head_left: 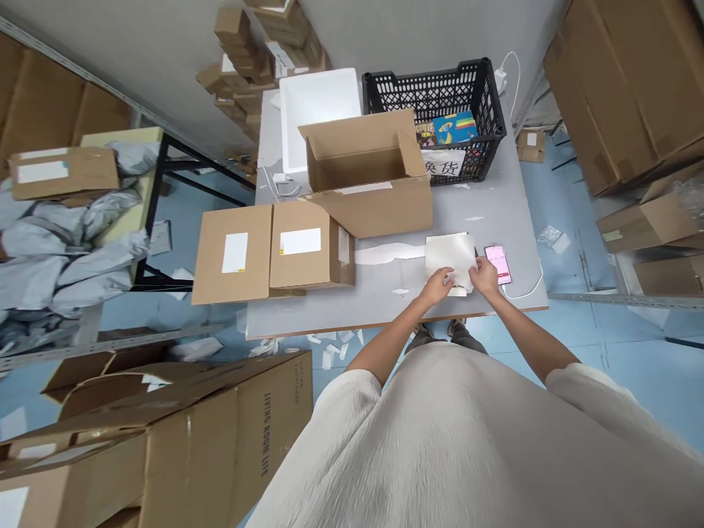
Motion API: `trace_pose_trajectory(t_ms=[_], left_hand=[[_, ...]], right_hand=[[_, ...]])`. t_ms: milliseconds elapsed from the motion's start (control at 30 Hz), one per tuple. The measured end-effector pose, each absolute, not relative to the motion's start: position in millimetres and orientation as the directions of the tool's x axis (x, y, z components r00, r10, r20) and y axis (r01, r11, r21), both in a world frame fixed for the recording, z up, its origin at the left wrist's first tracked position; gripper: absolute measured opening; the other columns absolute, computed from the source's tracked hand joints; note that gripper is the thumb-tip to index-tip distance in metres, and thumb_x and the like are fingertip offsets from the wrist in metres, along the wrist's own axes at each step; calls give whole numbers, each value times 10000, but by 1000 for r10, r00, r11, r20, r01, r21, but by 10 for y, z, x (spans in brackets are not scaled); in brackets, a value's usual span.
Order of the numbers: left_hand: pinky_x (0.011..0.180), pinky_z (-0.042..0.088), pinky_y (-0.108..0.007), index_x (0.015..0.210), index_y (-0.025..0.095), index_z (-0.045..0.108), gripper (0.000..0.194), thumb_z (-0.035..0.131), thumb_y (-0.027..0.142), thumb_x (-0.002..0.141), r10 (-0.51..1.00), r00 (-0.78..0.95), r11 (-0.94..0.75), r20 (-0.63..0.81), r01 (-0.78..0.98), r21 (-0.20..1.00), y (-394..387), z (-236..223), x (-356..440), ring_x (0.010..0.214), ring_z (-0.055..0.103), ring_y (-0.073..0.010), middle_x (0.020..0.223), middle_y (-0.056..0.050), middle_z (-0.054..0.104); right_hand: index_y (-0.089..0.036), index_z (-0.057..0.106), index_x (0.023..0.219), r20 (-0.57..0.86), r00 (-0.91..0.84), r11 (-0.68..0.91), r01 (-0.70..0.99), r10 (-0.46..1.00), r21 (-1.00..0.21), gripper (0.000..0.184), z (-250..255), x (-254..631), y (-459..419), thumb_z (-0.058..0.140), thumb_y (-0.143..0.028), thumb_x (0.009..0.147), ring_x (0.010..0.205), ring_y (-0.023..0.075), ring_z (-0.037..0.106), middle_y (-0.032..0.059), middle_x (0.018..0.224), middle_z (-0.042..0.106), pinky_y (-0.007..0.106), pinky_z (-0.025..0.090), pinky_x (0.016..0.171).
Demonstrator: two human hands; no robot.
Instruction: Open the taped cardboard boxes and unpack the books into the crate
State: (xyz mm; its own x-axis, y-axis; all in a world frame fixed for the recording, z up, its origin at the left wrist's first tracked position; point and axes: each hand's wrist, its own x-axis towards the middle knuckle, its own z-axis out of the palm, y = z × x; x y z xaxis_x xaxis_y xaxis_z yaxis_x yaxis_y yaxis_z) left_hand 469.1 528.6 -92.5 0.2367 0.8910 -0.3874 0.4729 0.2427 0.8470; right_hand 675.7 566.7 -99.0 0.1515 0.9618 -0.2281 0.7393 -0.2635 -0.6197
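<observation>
A pale, off-white paper sheet [449, 251] lies near the front edge of the table, with another piece of paper showing beneath its lower edge. My left hand [438, 285] has its fingers curled at the lower edge of the sheet. At the right edge, my right hand [485, 277] pinches the paper between thumb and fingers. Just beyond the right hand lies a phone [498, 264] with a lit pink screen and a white cable plugged in. A long torn white paper strip [389, 253] stretches to the left of the sheet.
Two closed cartons [234, 286] stand on the table's left, behind them an open cardboard box [366, 198]. A white foam box [319, 95] and black plastic crate [487, 103] stand at the back. Paper scraps [328, 356] litter the floor; large cartons [258, 433] stand left.
</observation>
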Motion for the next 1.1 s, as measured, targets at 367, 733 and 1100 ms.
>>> trace_pose_trajectory(t_ms=[367, 733, 1100], left_hand=[[1076, 606, -387, 1353, 209, 721, 314, 607, 200, 1061, 943, 129, 244, -306, 357, 902, 5321, -809, 4575, 1189, 759, -231, 1456, -119, 748], [972, 606, -354, 1595, 243, 531, 578, 683, 237, 1037, 986, 44, 126, -162, 440, 889, 5165, -844, 4277, 1203, 729, -232, 1602, -153, 582], [993, 574, -385, 1247, 211, 687, 291, 554, 71, 1029, 936, -27, 201, -350, 858, 472, 5082, -855, 3700, 1132, 707, -279, 1306, -131, 668]], right_hand=[[-224, 734, 990, -79, -4, -52, 720, 997, -692, 174, -612, 6483, 5702, 604, -316, 921, 926, 293, 686, 107, 993, 749, 431, 561, 928], [-247, 704, 991, -285, -177, -217, 327, 942, -920, 274, -863, 5975, 5635, 645, -501, 903, 1079, 286, 726, 68, 1077, 803, 460, 575, 1067], [-235, 819, 1153, -321, -231, -127, 597, 919, -793, 328, -1074, 6038, 5445, 561, -338, 978, 1230, 299, 721, 108, 1317, 796, 479, 554, 1151]])
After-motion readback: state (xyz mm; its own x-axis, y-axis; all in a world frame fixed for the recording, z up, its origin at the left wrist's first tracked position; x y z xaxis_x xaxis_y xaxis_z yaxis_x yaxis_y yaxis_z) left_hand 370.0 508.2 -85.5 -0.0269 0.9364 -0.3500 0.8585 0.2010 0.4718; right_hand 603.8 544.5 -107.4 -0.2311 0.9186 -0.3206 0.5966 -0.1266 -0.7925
